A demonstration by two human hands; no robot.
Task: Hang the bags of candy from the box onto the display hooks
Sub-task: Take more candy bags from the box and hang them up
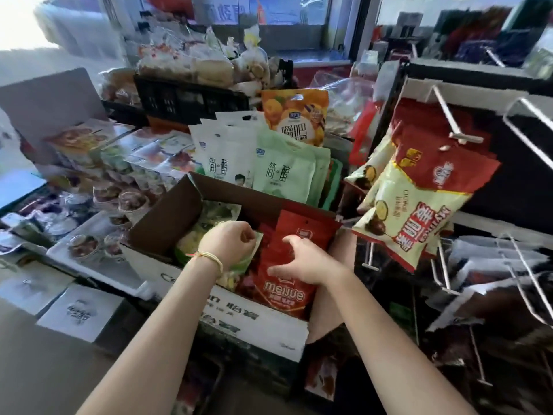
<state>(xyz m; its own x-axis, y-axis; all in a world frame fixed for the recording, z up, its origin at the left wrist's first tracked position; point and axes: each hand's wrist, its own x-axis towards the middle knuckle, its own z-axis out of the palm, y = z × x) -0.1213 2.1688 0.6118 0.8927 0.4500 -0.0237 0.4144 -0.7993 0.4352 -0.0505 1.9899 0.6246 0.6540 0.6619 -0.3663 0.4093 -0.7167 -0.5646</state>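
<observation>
Red candy bag (291, 265) gripped by right hand (302, 260), left hand (236, 242) seemingly clutching green bag (239, 262); hung bags (419, 205) crowd hooks (449, 115).

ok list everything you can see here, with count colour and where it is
cardboard box: one, brown inside, white outside, centre
red candy bag: one on top, red, right half of box
green candy bag: at least one, green, left half of box
hanging bags: several, red and cream, on hook at right
bare hooks: several, metal, right rack
standing pouches: several, white, green, one orange, behind box
black crate: one, black, back
left hand: grips green candy bag
right hand: fingers on red candy bag
</observation>
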